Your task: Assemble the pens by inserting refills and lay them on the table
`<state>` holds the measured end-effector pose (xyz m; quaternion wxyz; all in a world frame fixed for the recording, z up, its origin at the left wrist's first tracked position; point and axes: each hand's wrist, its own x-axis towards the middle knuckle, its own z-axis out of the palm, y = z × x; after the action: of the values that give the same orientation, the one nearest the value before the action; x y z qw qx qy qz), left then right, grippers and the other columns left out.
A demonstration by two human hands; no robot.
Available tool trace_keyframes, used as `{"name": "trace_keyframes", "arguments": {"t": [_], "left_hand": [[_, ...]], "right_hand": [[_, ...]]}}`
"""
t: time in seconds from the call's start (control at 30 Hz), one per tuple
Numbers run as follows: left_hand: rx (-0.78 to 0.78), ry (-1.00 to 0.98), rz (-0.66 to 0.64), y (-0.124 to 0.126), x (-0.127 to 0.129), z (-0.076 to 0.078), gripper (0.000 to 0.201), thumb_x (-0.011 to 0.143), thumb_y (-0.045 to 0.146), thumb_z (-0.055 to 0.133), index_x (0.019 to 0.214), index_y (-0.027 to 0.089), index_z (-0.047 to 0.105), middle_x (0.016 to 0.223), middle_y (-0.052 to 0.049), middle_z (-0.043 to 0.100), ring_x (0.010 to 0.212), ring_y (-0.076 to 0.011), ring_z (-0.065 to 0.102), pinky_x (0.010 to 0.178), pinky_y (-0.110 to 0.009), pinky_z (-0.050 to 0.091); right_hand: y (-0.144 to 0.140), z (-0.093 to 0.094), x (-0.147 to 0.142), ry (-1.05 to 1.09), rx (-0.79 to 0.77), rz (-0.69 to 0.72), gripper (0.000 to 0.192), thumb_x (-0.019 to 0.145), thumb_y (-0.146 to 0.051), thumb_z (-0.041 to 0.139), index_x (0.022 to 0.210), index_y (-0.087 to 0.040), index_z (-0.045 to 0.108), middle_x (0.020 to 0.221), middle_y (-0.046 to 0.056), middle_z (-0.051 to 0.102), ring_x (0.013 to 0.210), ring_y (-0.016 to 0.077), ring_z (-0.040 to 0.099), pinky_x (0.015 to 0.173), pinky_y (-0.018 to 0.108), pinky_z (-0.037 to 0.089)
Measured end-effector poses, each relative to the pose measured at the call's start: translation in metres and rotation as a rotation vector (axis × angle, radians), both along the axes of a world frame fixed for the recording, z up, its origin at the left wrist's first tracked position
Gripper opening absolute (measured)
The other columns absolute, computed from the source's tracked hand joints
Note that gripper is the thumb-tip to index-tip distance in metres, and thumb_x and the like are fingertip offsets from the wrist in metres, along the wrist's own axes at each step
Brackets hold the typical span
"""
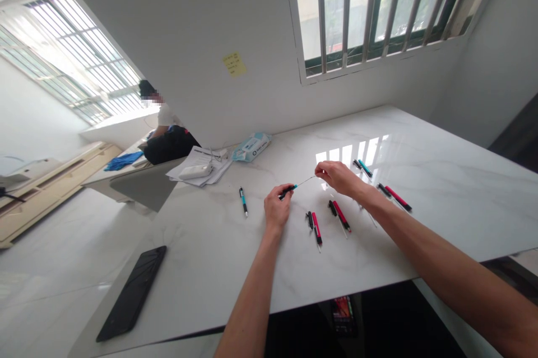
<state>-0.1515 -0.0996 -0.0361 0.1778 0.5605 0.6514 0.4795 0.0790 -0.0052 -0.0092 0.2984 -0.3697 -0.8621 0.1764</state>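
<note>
My left hand (277, 208) is closed round a black and teal pen barrel (287, 192) above the table. A thin pen refill (306, 180) runs from the barrel's end to my right hand (338, 177), whose fingertips pinch its far end. In front of my hands lie a red pen barrel (316, 227) with a black pen part (310, 219) beside it, and another red barrel (342, 215). Right of my right hand are a teal barrel (365, 168) and a third red barrel (398, 198). A whole teal and black pen (243, 201) lies to the left.
A black phone-like slab (133, 291) rests near the table's left edge. Papers (199, 163) and a wet wipes pack (252, 147) are at the back by the wall. Another person (168, 131) sits beyond the partition. A lit phone (343, 313) is below the table's front edge.
</note>
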Motion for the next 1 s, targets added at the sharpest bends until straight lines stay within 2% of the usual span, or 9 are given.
{"name": "trace_keyframes", "arguments": {"t": [0.23, 1.0], "left_hand": [[0.013, -0.009, -0.005, -0.0002, -0.0004, 0.0002, 0.019, 0.087, 0.021, 0.069, 0.100, 0.026, 0.082, 0.106, -0.003, 0.080, 0.094, -0.0180, 0.071, 0.094, -0.033, 0.055], [-0.008, -0.024, -0.004, 0.0005, 0.0002, 0.0009, 0.019, 0.086, 0.022, 0.070, 0.099, 0.026, 0.082, 0.104, -0.003, 0.081, 0.092, -0.0185, 0.071, 0.094, -0.033, 0.056]], "right_hand": [[0.0010, 0.0011, 0.0025, -0.007, 0.031, 0.007, 0.015, 0.101, -0.018, 0.056, 0.096, -0.019, 0.070, 0.097, 0.008, 0.075, 0.084, 0.0190, 0.063, 0.075, 0.029, 0.043], [-0.0009, 0.0036, 0.0037, -0.012, -0.001, -0.003, 0.015, 0.101, -0.019, 0.056, 0.096, -0.019, 0.071, 0.096, 0.007, 0.075, 0.080, 0.0184, 0.063, 0.074, 0.029, 0.043]]}}
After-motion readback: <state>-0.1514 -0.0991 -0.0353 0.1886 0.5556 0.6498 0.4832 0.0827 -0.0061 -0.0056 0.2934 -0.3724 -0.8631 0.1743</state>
